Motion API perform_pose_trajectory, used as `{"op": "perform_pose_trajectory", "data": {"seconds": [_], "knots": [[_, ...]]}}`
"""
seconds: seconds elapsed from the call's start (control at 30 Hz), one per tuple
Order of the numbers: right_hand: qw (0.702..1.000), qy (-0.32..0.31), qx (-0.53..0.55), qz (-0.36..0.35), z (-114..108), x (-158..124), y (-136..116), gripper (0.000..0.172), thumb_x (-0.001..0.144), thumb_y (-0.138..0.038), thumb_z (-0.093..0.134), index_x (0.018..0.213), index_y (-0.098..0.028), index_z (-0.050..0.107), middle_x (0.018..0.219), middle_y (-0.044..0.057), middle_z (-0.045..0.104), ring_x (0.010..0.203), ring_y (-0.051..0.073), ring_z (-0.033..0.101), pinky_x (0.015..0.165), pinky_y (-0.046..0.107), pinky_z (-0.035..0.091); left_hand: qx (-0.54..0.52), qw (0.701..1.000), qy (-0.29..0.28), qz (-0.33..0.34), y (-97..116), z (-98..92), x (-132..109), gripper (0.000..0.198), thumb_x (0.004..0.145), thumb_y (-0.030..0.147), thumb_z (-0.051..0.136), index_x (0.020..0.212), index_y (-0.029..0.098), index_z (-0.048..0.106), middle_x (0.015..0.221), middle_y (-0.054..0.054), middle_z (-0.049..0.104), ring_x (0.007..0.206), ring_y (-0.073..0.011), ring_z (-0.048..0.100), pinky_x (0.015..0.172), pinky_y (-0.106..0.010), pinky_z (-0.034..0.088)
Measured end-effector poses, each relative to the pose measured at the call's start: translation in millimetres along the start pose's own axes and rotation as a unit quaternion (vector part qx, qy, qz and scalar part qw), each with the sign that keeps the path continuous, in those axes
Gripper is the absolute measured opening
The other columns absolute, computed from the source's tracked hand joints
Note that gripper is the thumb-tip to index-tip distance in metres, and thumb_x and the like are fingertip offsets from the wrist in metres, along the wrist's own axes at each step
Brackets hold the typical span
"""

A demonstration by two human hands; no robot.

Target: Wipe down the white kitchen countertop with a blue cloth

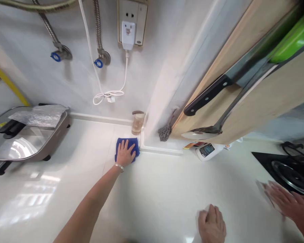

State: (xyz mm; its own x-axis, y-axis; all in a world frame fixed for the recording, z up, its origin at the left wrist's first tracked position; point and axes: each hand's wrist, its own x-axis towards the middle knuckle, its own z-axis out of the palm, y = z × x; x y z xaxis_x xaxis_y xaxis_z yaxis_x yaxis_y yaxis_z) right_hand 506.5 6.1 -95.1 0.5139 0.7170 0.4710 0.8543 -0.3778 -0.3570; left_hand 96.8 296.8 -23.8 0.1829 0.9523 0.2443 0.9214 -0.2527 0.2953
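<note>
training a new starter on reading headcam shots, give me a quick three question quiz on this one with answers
1. Multiple choice: what is the person's left hand resting on?
A) a knife handle
B) a blue cloth
C) a glass lid

2. True or false: the white plug is in the wall socket.

3. Count: how many blue valve handles are in view?

Key: 1. B; 2. True; 3. Two

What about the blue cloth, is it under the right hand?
No, the blue cloth lies under the spread left hand.
</note>
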Motion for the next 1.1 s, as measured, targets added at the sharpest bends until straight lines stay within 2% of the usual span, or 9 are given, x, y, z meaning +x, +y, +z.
{"op": "perform_pose_trajectory", "data": {"seconds": [0.13, 0.27, 0.4, 0.5, 0.63, 0.83, 0.97, 1.1], "knots": [[1.0, -0.011, -0.018, 0.0, -3.5, 3.3, -2.8, 0.065, 0.093, -0.05, 0.035, 0.143, -0.011, 0.05, 0.144, 0.024, 0.05, 0.132, 0.044, 0.046, 0.107, 0.068, 0.036, -0.008, 1.0, -0.001, 0.003, 4.7, 11.5, 34.0, 0.051, 0.093, 0.043, 0.049, 0.141, 0.03, 0.058, 0.158, -0.006, 0.04, 0.149, -0.0379, 0.026, 0.121, -0.059, 0.02], [0.999, -0.015, -0.033, 0.005, -2.6, 3.0, -1.7, 0.064, 0.093, -0.049, 0.036, 0.142, -0.011, 0.05, 0.144, 0.024, 0.05, 0.132, 0.043, 0.046, 0.108, 0.065, 0.037, -0.016, 1.0, -0.007, 0.011, 4.3, 18.2, 52.8, 0.049, 0.091, 0.042, 0.051, 0.138, 0.03, 0.06, 0.158, -0.005, 0.04, 0.149, -0.0362, 0.026, 0.123, -0.056, 0.017], [0.999, -0.005, -0.034, 0.003, -1.6, 2.3, -1.6, 0.062, 0.093, -0.047, 0.036, 0.144, -0.013, 0.049, 0.145, 0.022, 0.049, 0.133, 0.042, 0.046, 0.108, 0.066, 0.036, -0.018, 1.0, -0.018, 0.007, 4.1, 19.4, 59.3, 0.051, 0.09, 0.043, 0.052, 0.138, 0.031, 0.06, 0.158, -0.004, 0.041, 0.149, -0.0358, 0.027, 0.123, -0.056, 0.017], [0.999, 0.005, -0.033, -0.008, -1.8, 2.9, -3.2, 0.06, 0.094, -0.044, 0.037, 0.141, -0.01, 0.051, 0.144, 0.024, 0.05, 0.132, 0.041, 0.047, 0.107, 0.064, 0.038, -0.011, 1.0, -0.012, -0.001, 6.4, 16.8, 51.1, 0.051, 0.091, 0.043, 0.05, 0.14, 0.031, 0.059, 0.157, -0.004, 0.042, 0.149, -0.0354, 0.028, 0.123, -0.056, 0.02], [0.998, 0.022, -0.044, -0.025, -1.3, 4.0, -4.5, 0.058, 0.094, -0.04, 0.037, 0.136, -0.004, 0.055, 0.141, 0.027, 0.052, 0.13, 0.041, 0.049, 0.106, 0.061, 0.039, 0.0, 1.0, -0.013, 0.012, 11.8, 9.4, 15.6, 0.051, 0.091, 0.042, 0.05, 0.14, 0.029, 0.059, 0.158, -0.006, 0.041, 0.149, -0.0365, 0.028, 0.122, -0.056, 0.022], [0.995, 0.047, -0.076, -0.035, 2.4, 2.4, -2.2, 0.054, 0.094, -0.034, 0.038, 0.136, -0.004, 0.054, 0.139, 0.026, 0.054, 0.13, 0.038, 0.049, 0.106, 0.057, 0.04, 0.017, 0.997, -0.036, 0.06, 35.8, -5.2, -63.7, 0.052, 0.091, 0.041, 0.052, 0.142, 0.031, 0.056, 0.16, -0.005, 0.037, 0.15, -0.0369, 0.025, 0.122, -0.056, 0.023], [0.994, 0.05, -0.089, -0.033, 4.2, 3.0, -2.4, 0.053, 0.092, -0.031, 0.038, 0.134, -0.003, 0.055, 0.137, 0.026, 0.055, 0.13, 0.037, 0.049, 0.104, 0.055, 0.04, -0.004, 0.993, -0.06, 0.099, 73.4, -4.4, -107.9, 0.055, 0.09, 0.043, 0.056, 0.144, 0.032, 0.054, 0.163, -0.005, 0.032, 0.152, -0.0375, 0.021, 0.123, -0.056, 0.02], [0.994, 0.048, -0.096, -0.026, 5.1, 4.3, -4.0, 0.053, 0.092, -0.031, 0.038, 0.133, -0.003, 0.054, 0.136, 0.026, 0.055, 0.13, 0.036, 0.048, 0.104, 0.053, 0.039, -0.045, 0.981, -0.098, 0.163, 128.0, 6.0, -151.4, 0.061, 0.089, 0.048, 0.057, 0.147, 0.031, 0.049, 0.166, -0.007, 0.024, 0.153, -0.039, 0.015, 0.124, -0.059, 0.017]]}}
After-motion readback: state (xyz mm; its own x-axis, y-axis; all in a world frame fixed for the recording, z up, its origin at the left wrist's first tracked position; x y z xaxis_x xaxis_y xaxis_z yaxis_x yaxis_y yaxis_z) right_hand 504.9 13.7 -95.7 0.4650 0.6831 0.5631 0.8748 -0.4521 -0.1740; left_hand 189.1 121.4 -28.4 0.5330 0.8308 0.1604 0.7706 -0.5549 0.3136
